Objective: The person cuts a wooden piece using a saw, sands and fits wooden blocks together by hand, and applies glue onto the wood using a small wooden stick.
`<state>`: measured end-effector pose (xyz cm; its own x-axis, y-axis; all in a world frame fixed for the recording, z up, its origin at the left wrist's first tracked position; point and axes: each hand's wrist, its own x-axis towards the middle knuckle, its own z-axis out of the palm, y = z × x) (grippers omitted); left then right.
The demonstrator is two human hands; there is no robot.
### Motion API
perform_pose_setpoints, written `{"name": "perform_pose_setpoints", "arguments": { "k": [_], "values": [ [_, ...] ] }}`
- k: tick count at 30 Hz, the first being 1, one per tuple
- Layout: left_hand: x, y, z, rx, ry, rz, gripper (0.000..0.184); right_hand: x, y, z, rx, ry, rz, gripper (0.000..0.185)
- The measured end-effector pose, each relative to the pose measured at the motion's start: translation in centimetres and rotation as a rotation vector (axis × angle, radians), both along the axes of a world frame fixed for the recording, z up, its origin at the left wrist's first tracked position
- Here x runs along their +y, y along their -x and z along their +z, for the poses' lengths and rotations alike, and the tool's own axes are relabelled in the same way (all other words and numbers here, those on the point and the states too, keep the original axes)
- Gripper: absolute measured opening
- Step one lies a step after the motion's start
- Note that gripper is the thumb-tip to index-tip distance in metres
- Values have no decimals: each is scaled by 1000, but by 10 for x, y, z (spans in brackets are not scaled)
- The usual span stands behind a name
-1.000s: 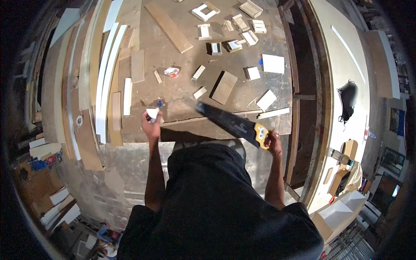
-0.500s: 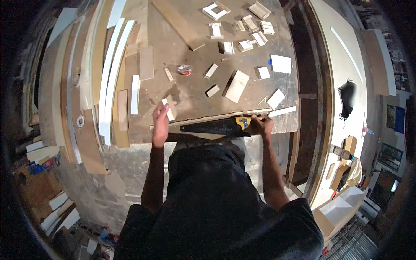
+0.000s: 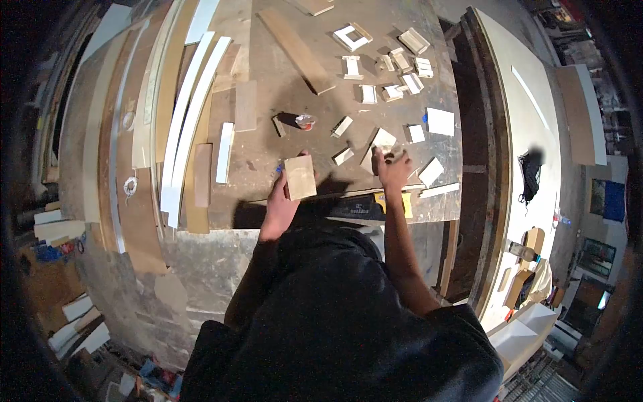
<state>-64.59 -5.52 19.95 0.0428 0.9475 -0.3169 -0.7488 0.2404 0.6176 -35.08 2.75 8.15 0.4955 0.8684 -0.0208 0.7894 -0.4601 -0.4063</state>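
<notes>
My left hand [image 3: 279,209] is closed around the edge of a small rectangular wooden board [image 3: 300,177], held up with its broad face showing. Above the bench my right hand [image 3: 394,171] has its fingers apart, over the near end of a pale wooden block [image 3: 383,141]; I cannot tell whether they touch it. Below the right hand lies a handsaw [image 3: 358,208] with a black blade and yellow handle, partly covered by the right forearm. Two small wooden pieces, one a short block [image 3: 343,156], lie between the hands.
Several small wooden assemblies [image 3: 402,60] sit at the far right of the workbench [image 3: 268,147]. A small round container [image 3: 305,122] stands mid-bench, near a long plank [image 3: 295,50]. White strips [image 3: 194,120] lie at left. A gap separates the bench from a pale board [image 3: 516,120] at right.
My right hand has let go of the saw handle and moved up to the wooden block. My left hand has moved right, with the small board now turned broad face up.
</notes>
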Motion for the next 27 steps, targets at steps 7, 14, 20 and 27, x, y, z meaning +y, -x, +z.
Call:
{"name": "perform_pose_setpoints", "arguments": {
  "k": [7, 14, 20, 27],
  "values": [
    [12, 21, 61, 5, -267, -157, 67, 48, 23, -2, 33, 249, -20, 101],
    [14, 27, 93, 220, -272, -30, 70, 36, -13, 51, 923, -49, -31, 58],
    [27, -6, 95, 449, -243, -103, 75, -46, 95, 248, 954, -248, 583, 59],
    [31, -41, 120, 265, -204, -136, 69, -49, 129, 266, 877, -306, 868, 77]
  ]
}}
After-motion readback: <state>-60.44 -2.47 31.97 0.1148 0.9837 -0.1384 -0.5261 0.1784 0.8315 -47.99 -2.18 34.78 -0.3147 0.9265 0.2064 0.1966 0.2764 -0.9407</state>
